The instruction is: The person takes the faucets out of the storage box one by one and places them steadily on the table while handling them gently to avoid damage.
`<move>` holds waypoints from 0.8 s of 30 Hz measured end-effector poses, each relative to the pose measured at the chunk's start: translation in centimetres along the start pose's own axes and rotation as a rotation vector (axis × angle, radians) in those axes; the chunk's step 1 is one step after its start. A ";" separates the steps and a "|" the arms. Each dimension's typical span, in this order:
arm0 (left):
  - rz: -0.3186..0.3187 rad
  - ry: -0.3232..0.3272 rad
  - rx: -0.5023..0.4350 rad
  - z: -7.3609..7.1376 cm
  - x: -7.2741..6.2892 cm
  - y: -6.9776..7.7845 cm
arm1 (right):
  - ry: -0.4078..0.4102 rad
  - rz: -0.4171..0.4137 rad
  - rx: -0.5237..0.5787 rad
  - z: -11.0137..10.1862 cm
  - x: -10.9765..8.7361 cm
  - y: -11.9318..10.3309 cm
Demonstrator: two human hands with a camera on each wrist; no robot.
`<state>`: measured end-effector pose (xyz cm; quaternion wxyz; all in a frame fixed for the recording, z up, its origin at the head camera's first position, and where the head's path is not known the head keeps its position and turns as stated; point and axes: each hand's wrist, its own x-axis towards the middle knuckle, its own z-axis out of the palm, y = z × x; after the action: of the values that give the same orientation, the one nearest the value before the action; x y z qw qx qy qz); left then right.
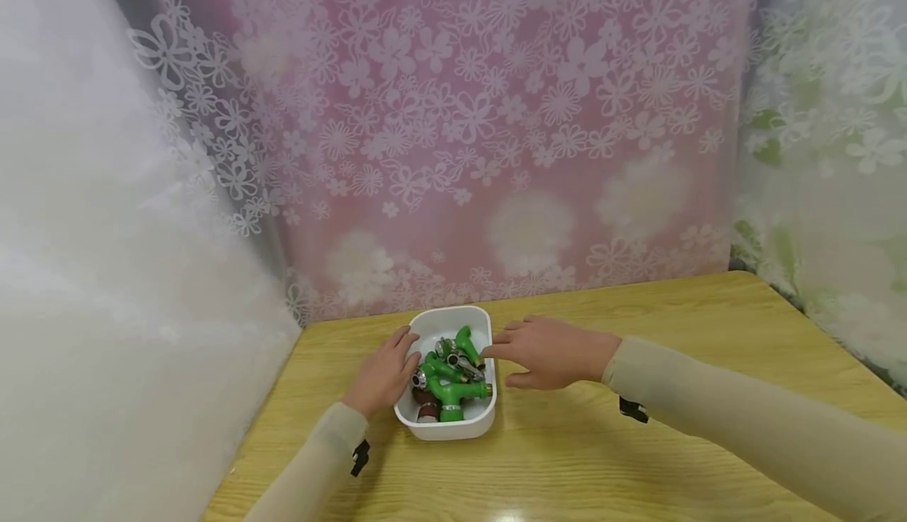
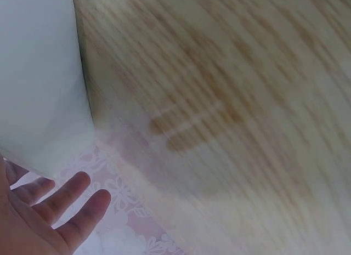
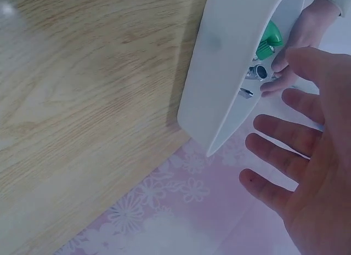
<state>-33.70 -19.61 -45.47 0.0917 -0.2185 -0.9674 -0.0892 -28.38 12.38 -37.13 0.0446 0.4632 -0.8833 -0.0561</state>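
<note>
A white rectangular basin (image 1: pixel 453 431) with rounded corners holds several green tap-like pipe fittings (image 1: pixel 441 390) with chrome and brass ends. A dark red fitting (image 1: pixel 428 411) lies among them near the front. My left hand (image 1: pixel 383 372) is at the basin's left rim, its fingers extended; in the left wrist view some fingertips pass behind the basin wall (image 2: pixel 38 74). My right hand (image 1: pixel 549 350) reaches to the right rim with fingers spread. From the right wrist, those fingers (image 3: pixel 285 134) stand beside the basin wall (image 3: pixel 225 63), and whether they touch it is unclear.
The basin stands on a wood-grain table (image 1: pixel 602 443) near its back edge. A pink flowered curtain (image 1: pixel 496 152) hangs behind, a white sheet (image 1: pixel 142 270) rises along the left side, and a pale patterned curtain (image 1: pixel 829 191) hangs at the right.
</note>
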 end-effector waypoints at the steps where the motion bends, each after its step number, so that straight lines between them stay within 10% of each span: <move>1: -0.005 0.000 -0.002 -0.1 -0.1 0.0 | -0.001 -0.010 -0.009 0.0 0.4 -0.1; 24: -0.073 -0.045 -0.044 0.2 -0.1 0.4 | -0.063 -0.099 -0.149 -1.4 6.7 -2.1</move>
<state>-33.45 -19.29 -45.65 0.0615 -0.1872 -0.9743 -0.1088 -30.30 5.64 -35.82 0.0485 0.4996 -0.8538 -0.1384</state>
